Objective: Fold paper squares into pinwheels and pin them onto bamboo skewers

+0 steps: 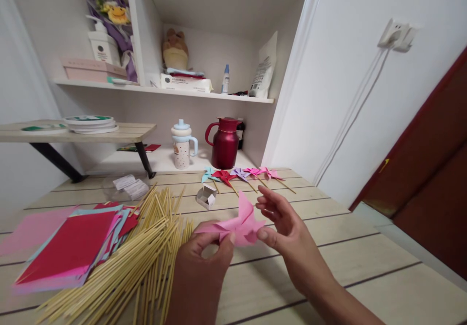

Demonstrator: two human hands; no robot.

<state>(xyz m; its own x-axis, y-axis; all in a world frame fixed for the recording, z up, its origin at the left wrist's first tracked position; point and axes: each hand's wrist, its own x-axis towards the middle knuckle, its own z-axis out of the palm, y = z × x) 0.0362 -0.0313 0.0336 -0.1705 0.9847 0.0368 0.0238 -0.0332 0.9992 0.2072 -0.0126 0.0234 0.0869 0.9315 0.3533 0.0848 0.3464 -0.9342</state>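
Note:
A pink paper pinwheel [242,220] is pinched between the thumb and fingers of my left hand [206,261], held a little above the table. No stick shows on it. At its right edge my right hand [288,237] has its fingers apart, the thumb tip at or very near the paper; whether it touches I cannot tell. Beyond my hands, several finished pinwheels [226,176] on sticks lie in a row. A small open white box [207,196] stands just behind the held pinwheel.
Many thin wooden sticks [120,261] are heaped left of my hands. A stack of coloured paper [69,244] lies farther left, near a clear container [127,186]. At the back stand a red thermos jug [225,145] and a speckled cup [181,150].

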